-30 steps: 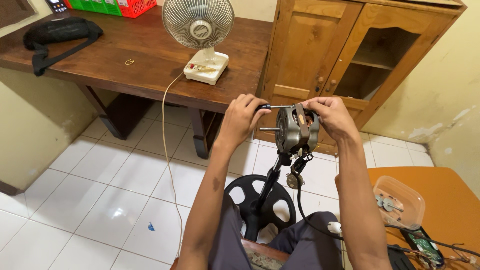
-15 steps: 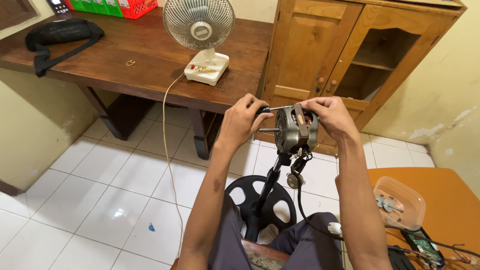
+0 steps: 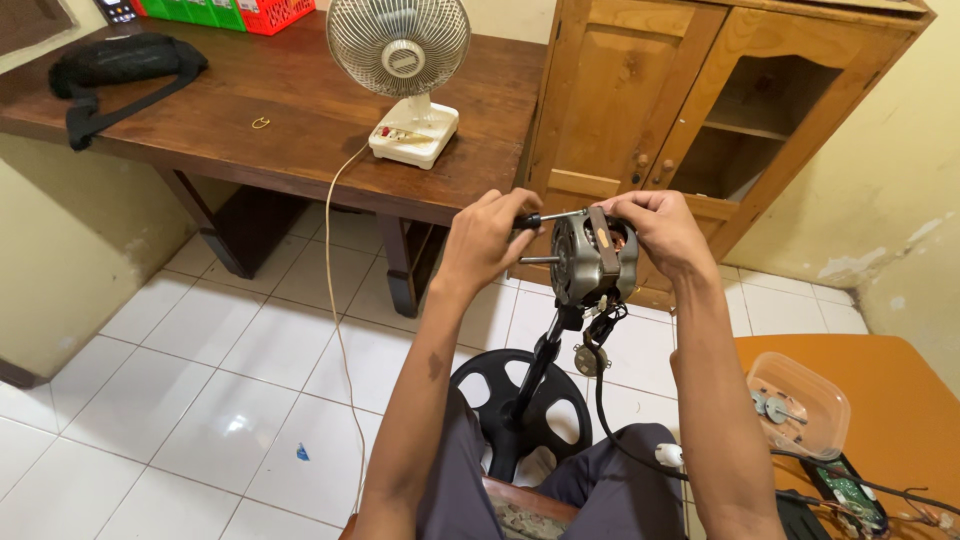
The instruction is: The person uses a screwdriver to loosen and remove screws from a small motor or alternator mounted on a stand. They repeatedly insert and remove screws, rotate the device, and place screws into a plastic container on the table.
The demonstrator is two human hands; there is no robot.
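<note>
Grey metal fan motor with exposed copper windings point(image 3: 592, 258), mounted at the top of a black upright stand pole point(image 3: 540, 375), sits directly between the two hands and is the object being worked on. Left hand point(image 3: 485, 240): grip clenched around the dark handle of a screwdriver point(image 3: 545, 216), whose thin metal shank runs roughly level, pointing rightward from the grip into the upper front edge of the motor housing. Right hand point(image 3: 660, 228): grip closed over the far, upper side of the motor, fingers wrapped across its top, apparently bracing it against the push of the tool. The tool's long axis thus lies across the view, from left grip toward right grip, with the motor caught between them; the motor's own short shaft point(image 3: 538, 260) projects toward the left hand, just below the screwdriver and nearly parallel to it. The left grip is beside the motor but apart from it, joined only by the shank, while the right grip touches it.

Below both grips, the pole descends to a round black spoked base point(image 3: 490, 385) on the white tiled floor point(image 3: 200, 390), between the person's knees. Well beyond the grips stands a small white table fan point(image 3: 405, 70) on a dark wooden surface point(image 3: 250, 110). Right of and below the right grip, a clear plastic container holding small parts point(image 3: 800, 405) rests on an orange surface point(image 3: 900, 400).
</note>
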